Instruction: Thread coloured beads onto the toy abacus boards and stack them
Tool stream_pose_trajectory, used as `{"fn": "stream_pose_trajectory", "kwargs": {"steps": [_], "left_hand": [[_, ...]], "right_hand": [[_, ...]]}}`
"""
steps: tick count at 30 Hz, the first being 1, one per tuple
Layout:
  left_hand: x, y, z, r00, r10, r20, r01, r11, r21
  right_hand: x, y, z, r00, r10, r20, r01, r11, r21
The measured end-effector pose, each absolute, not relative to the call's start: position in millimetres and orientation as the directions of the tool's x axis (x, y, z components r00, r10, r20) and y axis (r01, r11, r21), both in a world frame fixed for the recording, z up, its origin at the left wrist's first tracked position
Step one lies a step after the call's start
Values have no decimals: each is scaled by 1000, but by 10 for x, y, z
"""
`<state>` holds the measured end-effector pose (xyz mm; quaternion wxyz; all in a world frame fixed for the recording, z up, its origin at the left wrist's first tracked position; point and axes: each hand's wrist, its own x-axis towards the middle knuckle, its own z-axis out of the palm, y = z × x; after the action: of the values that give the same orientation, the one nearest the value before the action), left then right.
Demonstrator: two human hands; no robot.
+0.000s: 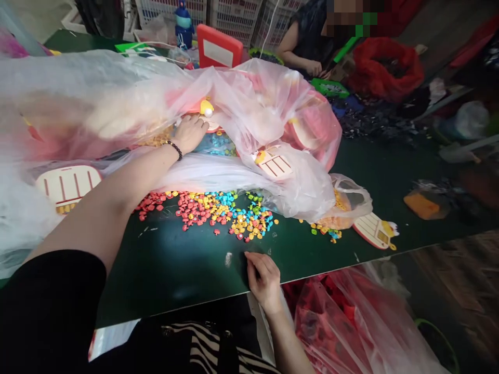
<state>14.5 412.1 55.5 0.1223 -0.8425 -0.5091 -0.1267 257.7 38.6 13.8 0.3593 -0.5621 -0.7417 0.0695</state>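
My left hand [189, 133] reaches across into a clear plastic bag [249, 124], its fingers bent over the edge of a cream toy board [210, 123] with a yellow duck head [206, 107]. The thumb is hidden. Near the table's front edge is my right hand [265, 275], fingers curled together, with nothing visible in them. Between the hands lies a spread of small red pieces [195, 210], yellow pieces [249, 224] and blue and green ones. Another slotted cream board [276, 165] rests on the plastic in front of the bag.
A slotted board [68, 184] lies at left, another [372, 230] at the right front edge. A small bag of yellow pieces [343, 208] stands beside it. Behind are a red-framed board [220, 47], a blue bottle [183, 26] and a co-worker's hand [314, 67]. Red-filled bags [351, 317] sit below the table [175, 270].
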Motion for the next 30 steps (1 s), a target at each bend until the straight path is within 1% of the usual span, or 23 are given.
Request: {"fn": "stream_pose_trajectory", "kwargs": {"steps": [2,5,8,10,13,15,18,21,23,25,26,28,30], "left_hand": [[24,3945,640,432,844,316,899,-431,-78],[-111,3595,787,386,859,337,915,-402,-23],[-236,3081,919,333,835,437,913,-401,71],[-356,2616,969,319,796,514,891,-437,124],[-589,1797,935,417,718,557,803,-578,144],[-737,1275,837,571,617,542,673,-730,123],[-861,708,638,766,435,474,478,-878,33],[-855,458,461,803,353,481,430,-901,-58],[-817,402,380,796,373,477,459,-885,-74],[-773,361,330,763,469,446,537,-843,-33],[-748,333,316,725,533,436,590,-807,7],[-674,259,302,606,656,450,689,-715,115],[-551,182,294,485,745,458,748,-625,224]], "right_hand": [[2555,401,139,-97,886,454,796,343,-498],[2524,415,141,-97,883,459,799,344,-493],[2514,413,135,-85,883,462,799,338,-498],[2516,410,134,-65,892,448,785,322,-529],[2504,444,160,-24,902,431,740,306,-598],[2461,523,193,-39,896,442,719,332,-610],[2319,747,233,-181,869,461,722,435,-538],[2127,1020,229,-335,834,438,763,513,-392],[2027,1158,222,-390,827,404,799,522,-297],[1973,1225,235,-408,827,387,815,521,-255],[1960,1230,250,-401,827,395,811,521,-267],[1938,1197,290,-366,823,435,781,526,-338],[1891,1137,319,-335,814,475,741,539,-400]]}}
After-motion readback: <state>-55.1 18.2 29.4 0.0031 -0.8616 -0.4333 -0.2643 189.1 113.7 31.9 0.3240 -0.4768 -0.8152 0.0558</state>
